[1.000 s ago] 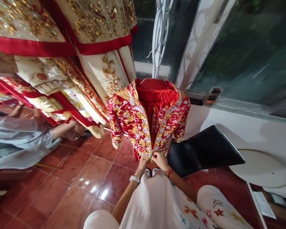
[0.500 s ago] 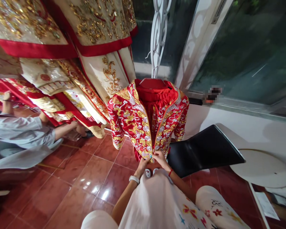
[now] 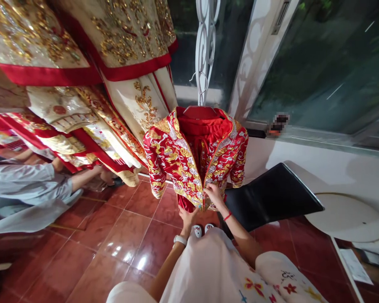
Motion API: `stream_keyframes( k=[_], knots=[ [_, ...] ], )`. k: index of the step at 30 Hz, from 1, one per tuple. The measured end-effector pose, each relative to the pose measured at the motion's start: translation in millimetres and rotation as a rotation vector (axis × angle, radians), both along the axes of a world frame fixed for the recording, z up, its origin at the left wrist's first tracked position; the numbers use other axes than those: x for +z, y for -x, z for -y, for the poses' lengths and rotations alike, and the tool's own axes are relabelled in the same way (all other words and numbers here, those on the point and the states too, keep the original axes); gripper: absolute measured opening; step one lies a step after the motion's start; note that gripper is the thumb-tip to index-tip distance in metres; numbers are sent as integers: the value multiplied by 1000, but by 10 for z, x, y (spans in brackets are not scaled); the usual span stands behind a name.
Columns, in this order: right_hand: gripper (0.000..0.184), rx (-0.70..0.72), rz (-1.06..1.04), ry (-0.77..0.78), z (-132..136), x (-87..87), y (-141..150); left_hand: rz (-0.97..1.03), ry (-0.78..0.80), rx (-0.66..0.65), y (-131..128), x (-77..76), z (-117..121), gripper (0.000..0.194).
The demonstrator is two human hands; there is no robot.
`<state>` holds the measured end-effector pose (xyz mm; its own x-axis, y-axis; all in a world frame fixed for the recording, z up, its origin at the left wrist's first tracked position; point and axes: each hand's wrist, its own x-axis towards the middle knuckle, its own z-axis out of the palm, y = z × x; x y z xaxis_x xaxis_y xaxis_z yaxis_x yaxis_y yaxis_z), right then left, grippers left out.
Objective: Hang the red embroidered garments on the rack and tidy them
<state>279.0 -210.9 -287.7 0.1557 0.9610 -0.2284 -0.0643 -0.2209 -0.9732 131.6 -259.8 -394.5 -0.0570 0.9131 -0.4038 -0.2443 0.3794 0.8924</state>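
At twelve o'clock I have the red fabric jacket with gold-and-silver embroidery (image 3: pixel 183 165), hanging; my left hand (image 3: pixel 188 216) grips its bottom hem (image 3: pixel 202 207), my right hand (image 3: pixel 214 194), towards one, pinches its front edge (image 3: pixel 204 185).

One red jacket (image 3: pixel 185 164), one red bracelet (image 3: pixel 228 216), two white shoes (image 3: pixel 197 230).

The red embroidered jacket (image 3: pixel 183 162) hangs, front parted.

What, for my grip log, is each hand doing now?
Left hand: holding the red jacket at its bottom.
Right hand: pinching its front, higher up.
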Motion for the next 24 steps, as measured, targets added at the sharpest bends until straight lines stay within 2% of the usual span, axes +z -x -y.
stream_keyframes(
  k=[2,3,5,7,8,11,13,16,18,20,24],
  knots=[
    [24,-50,89,-24,76,-59,65,-307,-209,-10,-15,117,-79,118],
    [25,-95,141,-43,119,-100,113,-490,-339,-52,-51,177,-139,114],
    [25,-193,227,-92,196,-180,213,-791,-554,-168,-176,279,-281,93],
    [25,-252,236,-125,234,-226,276,-962,-614,-233,-332,340,-417,71],
    [25,-258,203,-124,231,-227,284,-1037,-611,-248,-404,353,-470,66],
    [27,-224,69,-85,124,-108,208,-1236,-594,-302,-539,349,-547,65],
    [26,-207,18,-88,-18,76,118,-1317,-616,-338,-561,330,-546,66],
    [22,-206,-35,-174,-236,402,33,-1357,-657,-342,-546,315,-524,66],
    [22,-216,-48,-216,-303,533,43,-1356,-672,-332,-537,331,-527,66],
    [25,-231,-40,-214,-283,535,95,-1352,-697,-318,-540,381,-569,66],
    [37,-254,-44,-174,-160,348,174,-1335,-778,-266,-583,568,-792,62]
  ],
)
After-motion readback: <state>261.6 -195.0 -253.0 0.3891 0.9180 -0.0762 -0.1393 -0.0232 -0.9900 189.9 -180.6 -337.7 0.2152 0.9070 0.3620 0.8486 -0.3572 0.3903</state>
